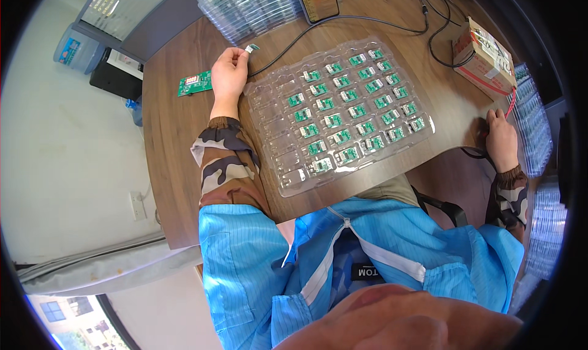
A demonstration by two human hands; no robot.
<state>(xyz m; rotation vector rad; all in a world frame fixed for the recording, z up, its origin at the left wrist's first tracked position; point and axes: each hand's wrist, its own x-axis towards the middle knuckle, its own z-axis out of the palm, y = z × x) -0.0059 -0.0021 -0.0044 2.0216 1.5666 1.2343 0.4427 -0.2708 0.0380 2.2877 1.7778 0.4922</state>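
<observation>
Nearest the person, at the front edge of the wooden worktop [171, 166], the clear plastic tray [278, 144] is lying at a slant, and its pockets are telling most of the story: the columns on the person's right are holding small green circuit boards [334, 120], while the column or two of pockets along the tray's left side are sitting empty (a few pockets at the near left corner look bare as well). Judging from that, the filling seems well past halfway, with roughly the left strip still to be done. Just beyond the tray's left edge, the left hand [228, 74] is pinching one small green module [251, 48] between thumb and fingertips, holding it above the worktop close to the tray's far left corner and not yet in any pocket. The right hand [501, 138] is resting at the right rim of the worktop, curled over something dark; whether it is gripping it cannot be told. Left of the left hand, a larger green board [195, 83] is lying flat. Farther off, a black cable [343, 20] is running past a cardboard box [484, 59], and stacks of clear trays [245, 7] are waiting at the far edge.
</observation>
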